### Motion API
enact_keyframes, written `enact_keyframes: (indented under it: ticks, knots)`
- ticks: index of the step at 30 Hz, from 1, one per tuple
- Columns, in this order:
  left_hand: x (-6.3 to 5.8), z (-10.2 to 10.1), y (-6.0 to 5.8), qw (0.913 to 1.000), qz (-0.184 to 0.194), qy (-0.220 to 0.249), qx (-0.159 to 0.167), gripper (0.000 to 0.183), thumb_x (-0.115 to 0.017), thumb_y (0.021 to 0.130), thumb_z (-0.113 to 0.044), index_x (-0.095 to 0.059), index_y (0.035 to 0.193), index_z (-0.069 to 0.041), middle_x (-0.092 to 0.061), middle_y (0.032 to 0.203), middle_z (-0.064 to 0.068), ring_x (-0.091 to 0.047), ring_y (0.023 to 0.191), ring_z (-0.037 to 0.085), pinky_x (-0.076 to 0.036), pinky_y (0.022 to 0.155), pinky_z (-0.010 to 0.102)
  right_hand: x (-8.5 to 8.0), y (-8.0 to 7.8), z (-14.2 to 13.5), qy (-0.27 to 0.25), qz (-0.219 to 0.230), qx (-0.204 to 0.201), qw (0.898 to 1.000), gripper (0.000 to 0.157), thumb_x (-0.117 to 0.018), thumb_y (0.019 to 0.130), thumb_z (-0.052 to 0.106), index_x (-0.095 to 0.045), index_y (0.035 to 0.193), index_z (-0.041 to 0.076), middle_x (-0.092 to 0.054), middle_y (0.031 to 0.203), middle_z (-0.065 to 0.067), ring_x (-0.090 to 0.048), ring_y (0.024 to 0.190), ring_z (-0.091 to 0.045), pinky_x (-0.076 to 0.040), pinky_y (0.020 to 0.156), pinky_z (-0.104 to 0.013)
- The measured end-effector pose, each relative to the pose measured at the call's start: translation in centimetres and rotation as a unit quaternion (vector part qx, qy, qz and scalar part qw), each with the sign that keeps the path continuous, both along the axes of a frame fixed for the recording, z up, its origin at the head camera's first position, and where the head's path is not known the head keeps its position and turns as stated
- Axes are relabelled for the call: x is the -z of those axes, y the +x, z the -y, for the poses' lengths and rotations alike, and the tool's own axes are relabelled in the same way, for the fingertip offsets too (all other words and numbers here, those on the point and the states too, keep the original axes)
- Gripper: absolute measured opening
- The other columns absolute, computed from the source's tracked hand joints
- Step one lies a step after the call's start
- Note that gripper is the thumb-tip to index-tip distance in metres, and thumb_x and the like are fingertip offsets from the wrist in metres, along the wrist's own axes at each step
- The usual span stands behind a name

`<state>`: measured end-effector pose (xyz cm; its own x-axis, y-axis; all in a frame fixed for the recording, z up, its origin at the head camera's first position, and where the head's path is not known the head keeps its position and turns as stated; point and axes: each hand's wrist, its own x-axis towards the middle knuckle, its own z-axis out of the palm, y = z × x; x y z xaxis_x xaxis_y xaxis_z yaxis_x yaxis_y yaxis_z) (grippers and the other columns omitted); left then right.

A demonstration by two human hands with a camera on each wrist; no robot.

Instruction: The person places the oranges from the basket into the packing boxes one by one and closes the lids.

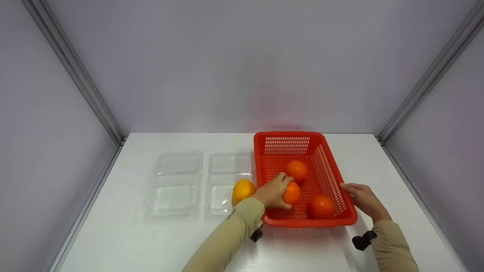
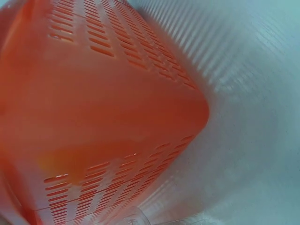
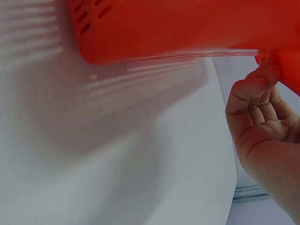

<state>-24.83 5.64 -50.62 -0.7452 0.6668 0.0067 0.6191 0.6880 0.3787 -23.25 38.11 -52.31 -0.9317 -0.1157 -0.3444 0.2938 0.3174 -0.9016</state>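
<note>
Left hand (image 1: 273, 192): curled round one smooth orange fruit (image 1: 292, 194). Right hand (image 1: 362, 197): pinching red perforated plastic basket (image 1: 302, 223) at rim. Risk: slick peel could slip, dropping fruit.

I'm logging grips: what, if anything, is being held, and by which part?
The left hand holds an orange fruit around its left side; the right hand holds the red basket by its right rim, toward the near corner.
</note>
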Motion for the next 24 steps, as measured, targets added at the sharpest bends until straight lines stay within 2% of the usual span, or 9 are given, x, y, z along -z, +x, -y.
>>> enact_keyframes:
  ticks: [7,15,24]
  knots:
    - [-0.18,0.04,0.1,0.9998,0.014,0.006,0.008,0.083,-0.077,0.079,-0.035,-0.035,0.144,-0.006,-0.048,0.142,0.01,-0.051,0.129,0.02,-0.042,0.113,0.029,-0.05,0.11,0.06,-0.006,-0.001,0.003,1.0,0.059,-0.051,0.098,0.039,-0.049,0.128,-0.013,-0.066,0.09,0.01,-0.064,0.083,-0.003,-0.057,0.079,-0.021]
    - [-0.44,0.17,0.45,0.9996,0.022,0.018,0.003,0.083,-0.077,0.079,-0.036,-0.034,0.144,-0.009,-0.048,0.143,0.008,-0.051,0.13,0.02,-0.043,0.112,0.03,-0.16,0.01,0.2,0.008,-0.003,-0.001,1.0,0.063,-0.05,0.098,0.041,-0.047,0.13,-0.013,-0.065,0.091,0.011,-0.062,0.084,-0.003,-0.056,0.079,-0.02]
    - [-0.51,0.22,0.99,0.9982,0.034,0.049,-0.008,0.084,-0.078,0.079,-0.037,-0.034,0.146,-0.01,-0.045,0.149,0.007,-0.044,0.14,0.024,-0.038,0.116,0.037,-0.2,0.23,0.19,-0.023,-0.012,-0.003,1.0,0.054,-0.05,0.1,0.035,-0.052,0.126,-0.012,-0.066,0.09,0.01,-0.064,0.083,-0.002,-0.057,0.078,-0.02]
